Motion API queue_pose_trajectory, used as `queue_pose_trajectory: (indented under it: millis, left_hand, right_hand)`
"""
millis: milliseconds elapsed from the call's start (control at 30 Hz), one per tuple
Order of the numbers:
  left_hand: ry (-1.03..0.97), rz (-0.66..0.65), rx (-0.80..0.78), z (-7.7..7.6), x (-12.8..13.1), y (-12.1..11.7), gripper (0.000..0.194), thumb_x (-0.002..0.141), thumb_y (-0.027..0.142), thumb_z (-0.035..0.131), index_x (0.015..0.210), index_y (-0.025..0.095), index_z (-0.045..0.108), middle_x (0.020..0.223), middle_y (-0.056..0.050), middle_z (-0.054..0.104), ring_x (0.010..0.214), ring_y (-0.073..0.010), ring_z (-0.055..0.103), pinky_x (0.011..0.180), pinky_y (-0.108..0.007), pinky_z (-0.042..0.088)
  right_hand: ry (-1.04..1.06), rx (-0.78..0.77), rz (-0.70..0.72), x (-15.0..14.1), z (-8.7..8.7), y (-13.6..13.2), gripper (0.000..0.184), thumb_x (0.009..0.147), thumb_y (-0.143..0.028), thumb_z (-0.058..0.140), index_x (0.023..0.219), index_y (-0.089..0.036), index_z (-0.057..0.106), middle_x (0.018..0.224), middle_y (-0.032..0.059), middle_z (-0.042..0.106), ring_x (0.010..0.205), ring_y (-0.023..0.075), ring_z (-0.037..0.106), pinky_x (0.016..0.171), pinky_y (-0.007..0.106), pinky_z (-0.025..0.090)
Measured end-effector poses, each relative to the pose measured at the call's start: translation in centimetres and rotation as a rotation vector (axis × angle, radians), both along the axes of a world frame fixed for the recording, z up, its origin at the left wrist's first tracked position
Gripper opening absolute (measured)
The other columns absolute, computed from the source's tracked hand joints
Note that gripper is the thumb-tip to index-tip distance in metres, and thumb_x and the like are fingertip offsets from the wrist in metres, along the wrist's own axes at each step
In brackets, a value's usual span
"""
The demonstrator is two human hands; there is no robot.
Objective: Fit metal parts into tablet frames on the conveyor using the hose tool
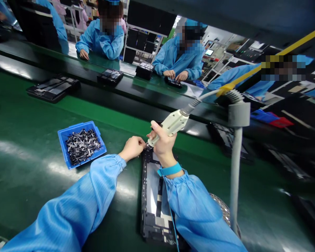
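Note:
My right hand is wrapped round a cream electric screwdriver, tilted, with its cable running up to the right. The screwdriver's tip points down at the far end of an opened tablet-like device with a black frame and silvery inside. Close to that tip, my left hand has its fingers pinched together at the device's far left corner. Whatever the left fingers hold is too small or hidden to make out. My right forearm covers part of the device's right side.
A blue tray of small metal and black parts stands on the green bench at left. A grey post rises at right beside a round dish of screws. Similar devices lie beyond; co-workers sit opposite.

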State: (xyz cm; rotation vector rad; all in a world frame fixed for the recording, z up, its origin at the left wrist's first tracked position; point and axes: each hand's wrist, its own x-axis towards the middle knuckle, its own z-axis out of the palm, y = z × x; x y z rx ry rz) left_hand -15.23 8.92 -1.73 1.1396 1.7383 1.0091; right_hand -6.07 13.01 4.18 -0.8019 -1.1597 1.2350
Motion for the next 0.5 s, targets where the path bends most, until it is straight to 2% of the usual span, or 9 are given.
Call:
queue_pose_trajectory:
  millis: [200,267,400,500]
  left_hand:
    - [0.000,-0.010,-0.004,0.1,-0.2,0.0,0.017,0.088,0.011,0.062,0.075,0.015,0.072,0.050,0.003,0.054,0.045,-0.0114,0.051,0.057,-0.023,0.044]
    - [0.003,-0.013,0.000,0.2,-0.3,-0.1,0.015,0.088,0.011,0.063,0.075,0.015,0.071,0.051,0.003,0.055,0.045,-0.0112,0.051,0.056,-0.023,0.044]
    - [0.012,-0.009,0.020,0.3,-0.4,-0.3,0.015,0.089,0.018,0.067,0.074,0.016,0.069,0.054,0.004,0.057,0.044,-0.0103,0.052,0.052,-0.022,0.041]
    - [0.021,-0.016,0.039,0.4,-0.5,-0.6,0.018,0.090,0.024,0.067,0.074,0.016,0.067,0.053,0.005,0.056,0.041,-0.0100,0.050,0.049,-0.022,0.040]
  right_hand:
    - [0.015,-0.019,0.001,-0.3,-0.2,-0.1,0.038,0.065,-0.042,0.089,0.054,-0.023,0.058,0.042,-0.0078,0.052,0.037,0.0098,0.047,0.045,0.029,0.051]
    - [0.030,-0.017,-0.014,-0.3,0.2,-0.3,0.039,0.064,-0.041,0.089,0.052,-0.023,0.056,0.042,-0.0072,0.052,0.037,0.0096,0.047,0.045,0.029,0.051]
    - [0.189,0.052,-0.084,1.3,3.2,-0.9,0.031,0.064,-0.042,0.087,0.060,-0.022,0.063,0.039,-0.0097,0.047,0.035,0.0091,0.046,0.048,0.029,0.053]
    - [0.288,0.099,-0.094,4.8,6.1,-1.9,0.033,0.064,-0.049,0.087,0.068,-0.022,0.069,0.038,-0.0120,0.041,0.035,0.0086,0.043,0.048,0.030,0.053]
